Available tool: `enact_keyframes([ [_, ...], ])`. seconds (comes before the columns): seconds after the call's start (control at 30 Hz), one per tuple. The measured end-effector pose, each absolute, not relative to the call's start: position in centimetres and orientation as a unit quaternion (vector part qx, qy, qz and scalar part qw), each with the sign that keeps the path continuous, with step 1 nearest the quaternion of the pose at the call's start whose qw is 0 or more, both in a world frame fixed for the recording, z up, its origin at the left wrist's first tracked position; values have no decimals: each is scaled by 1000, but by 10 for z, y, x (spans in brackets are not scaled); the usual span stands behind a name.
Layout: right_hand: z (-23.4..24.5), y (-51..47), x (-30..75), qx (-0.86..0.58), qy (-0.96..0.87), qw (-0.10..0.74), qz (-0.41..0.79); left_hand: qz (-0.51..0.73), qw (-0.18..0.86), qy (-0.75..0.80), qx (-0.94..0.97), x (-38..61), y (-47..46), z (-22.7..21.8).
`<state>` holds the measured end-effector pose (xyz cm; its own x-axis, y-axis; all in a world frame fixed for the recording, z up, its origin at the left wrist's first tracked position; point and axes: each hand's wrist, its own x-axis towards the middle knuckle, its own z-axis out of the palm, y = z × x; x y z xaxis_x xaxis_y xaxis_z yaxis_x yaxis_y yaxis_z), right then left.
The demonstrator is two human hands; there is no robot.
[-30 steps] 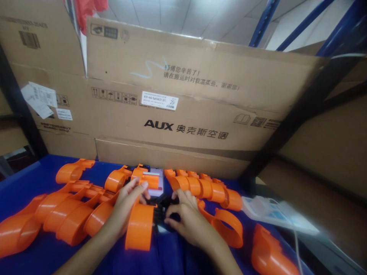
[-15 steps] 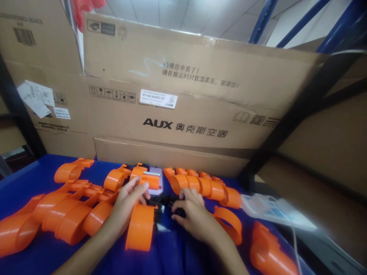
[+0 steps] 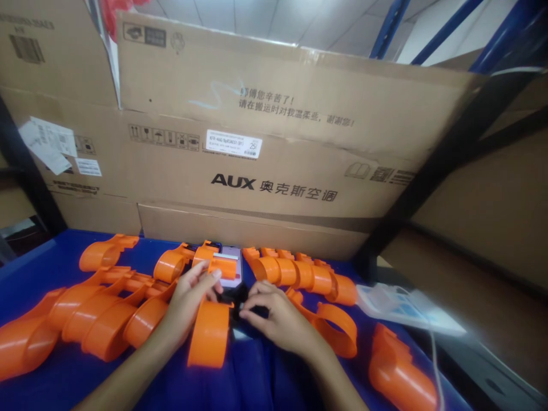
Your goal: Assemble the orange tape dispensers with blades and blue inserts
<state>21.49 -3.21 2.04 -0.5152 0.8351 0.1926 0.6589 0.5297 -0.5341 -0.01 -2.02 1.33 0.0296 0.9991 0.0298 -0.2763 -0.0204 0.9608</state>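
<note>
My left hand [image 3: 192,294] is closed around an orange plastic ring-shaped part [image 3: 209,337], its curved band hanging below my fingers. A shorter orange piece with a pale toothed edge [image 3: 223,267] shows above my thumb; I cannot tell whether it belongs to the same part. Dark fittings [image 3: 234,297] stick out on the right side of the held part. Close against them, my right hand [image 3: 272,314] has its thumb and index finger pinched together at a small piece, mostly hidden. Just right of this hand lies a loose orange ring part [image 3: 338,328].
Several more orange ring parts [image 3: 100,331] lie in a row on the left of the blue surface [image 3: 25,268], others [image 3: 303,274] at the back right. A phone [image 3: 237,279] lies behind my hands. The large cardboard panel [image 3: 274,154] stands behind, and a white cable [image 3: 433,354] runs at right.
My right hand has moved left, up to the dark fittings on the held part, and its fingers have drawn together. The left hand keeps its hold. The view has shifted slightly.
</note>
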Motion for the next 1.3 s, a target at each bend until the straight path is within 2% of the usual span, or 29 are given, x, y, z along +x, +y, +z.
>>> enact_keyframes([
  [0.13, 26, -40, 211, -416, -844, 206, 270, 562, 563, 411, 446, 0, -21, 15],
  [0.5, 30, -47, 207, -398, -873, 153, 237, 564, 581, 385, 443, -1, -19, 6],
  [0.83, 27, -45, 202, -425, -859, 184, 216, 566, 572, 395, 444, -2, -20, 9],
  [1.07, 17, -35, 197, -509, -827, 196, 140, 570, 573, 395, 437, -2, -19, 8],
  [1.3, 10, -33, 186, -521, -815, 194, 160, 572, 571, 385, 446, -2, -17, 4],
])
